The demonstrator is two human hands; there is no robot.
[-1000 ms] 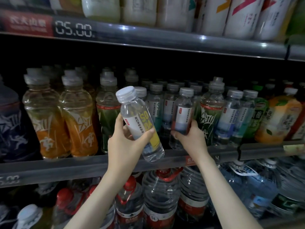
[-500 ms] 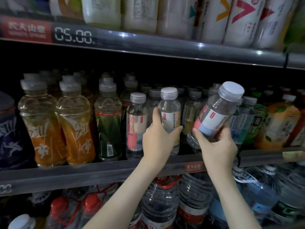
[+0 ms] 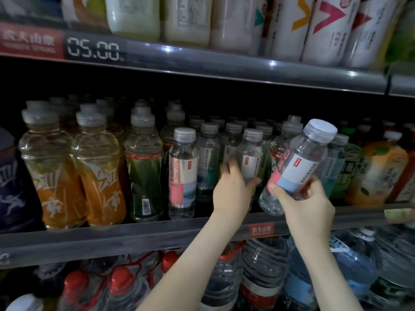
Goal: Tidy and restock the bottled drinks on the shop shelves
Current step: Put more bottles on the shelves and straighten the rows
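Note:
My left hand grips a clear soda-water bottle with a white cap, standing upright on the middle shelf. My right hand holds a second clear bottle with a pink, white and blue label. That bottle is tilted to the right and lifted in front of the shelf row. Another soda-water bottle with a pink label stands to the left of my left hand. More clear bottles fill the rows behind.
Orange drink bottles and a green drink bottle stand on the left. Green and orange juice bottles sit at the right. White bottles line the upper shelf. Large water jugs fill the lower shelf.
My left hand has set its bottle upright on the shelf and slid it right. My right hand lifted its bottle out of the row and tilted it.

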